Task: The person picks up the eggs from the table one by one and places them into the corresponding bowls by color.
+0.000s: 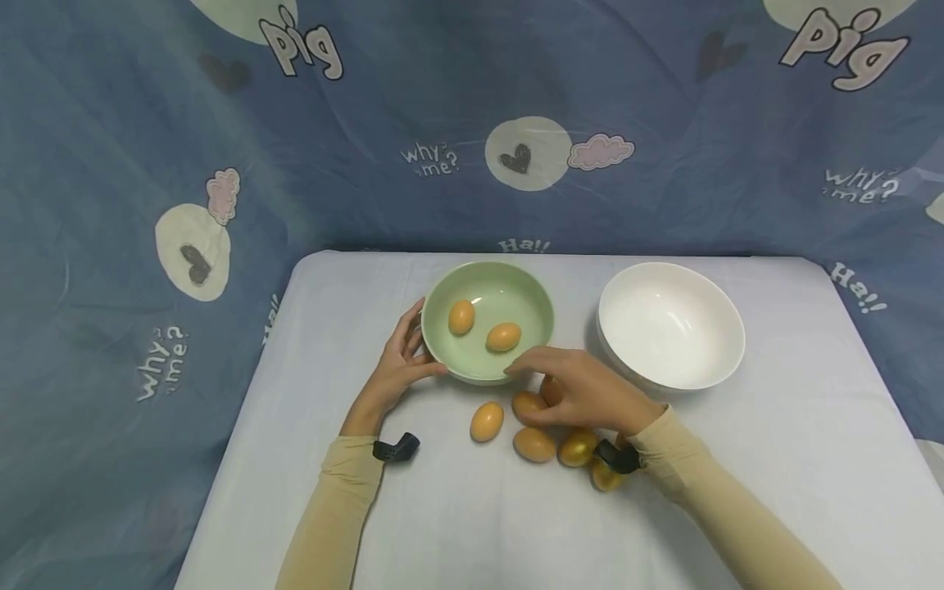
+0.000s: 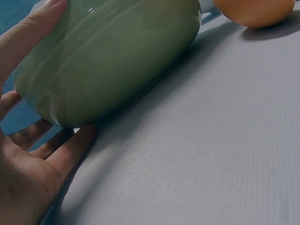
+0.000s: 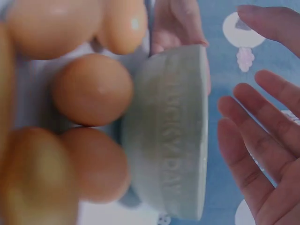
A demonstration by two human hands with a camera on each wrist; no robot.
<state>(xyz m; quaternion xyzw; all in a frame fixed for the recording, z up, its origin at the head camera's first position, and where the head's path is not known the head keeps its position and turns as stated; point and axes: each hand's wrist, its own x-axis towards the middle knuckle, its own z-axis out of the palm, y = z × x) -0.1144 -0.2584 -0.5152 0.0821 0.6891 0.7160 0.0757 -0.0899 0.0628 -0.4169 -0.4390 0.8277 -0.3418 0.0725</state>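
A light green bowl (image 1: pixel 487 283) stands on the table, with two orange-brown eggs, one egg (image 1: pixel 461 317) at left and another egg (image 1: pixel 504 337) at right, lying inside. My left hand (image 1: pixel 398 369) holds the bowl's left side, its thumb against the outer wall and its fingers by the base in the left wrist view. Above several brown eggs (image 1: pixel 534 445), close to the bowl's near rim, hovers my right hand (image 1: pixel 583 389). Its fingers are apart with nothing between them in the right wrist view. Two golden eggs, including a golden egg (image 1: pixel 578 448), lie below the right wrist, partly covered.
A white bowl (image 1: pixel 671 324) stands to the right of the green one. Near the table's middle, a single egg (image 1: pixel 487 421) lies apart from the cluster. White cloth covers the table (image 1: pixel 442 524), and a blue printed curtain (image 1: pixel 413 82) hangs behind it.
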